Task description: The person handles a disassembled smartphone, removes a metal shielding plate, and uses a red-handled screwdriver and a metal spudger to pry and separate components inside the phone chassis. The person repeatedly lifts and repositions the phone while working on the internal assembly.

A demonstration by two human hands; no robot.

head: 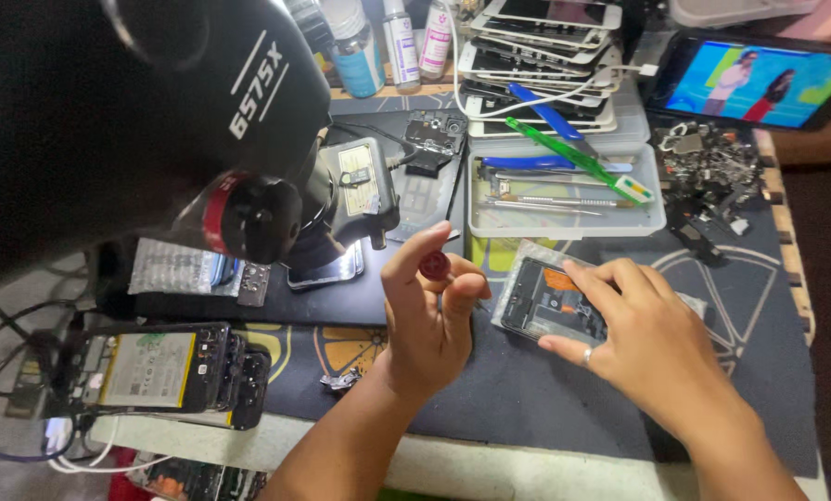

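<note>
The black microscope head (109, 102) looms closest. My left hand (429, 320) pinches a small red cap (435, 265); my right hand (652, 348) lies flat, fingers apart, steadying the opened phone (550, 301), whose back is already off.

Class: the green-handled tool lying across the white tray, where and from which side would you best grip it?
Grip the green-handled tool mid-handle, from above, fingers pinching its long sides. It lies slanted over the white tray, raised above the other tools, so the handle is free.
</note>
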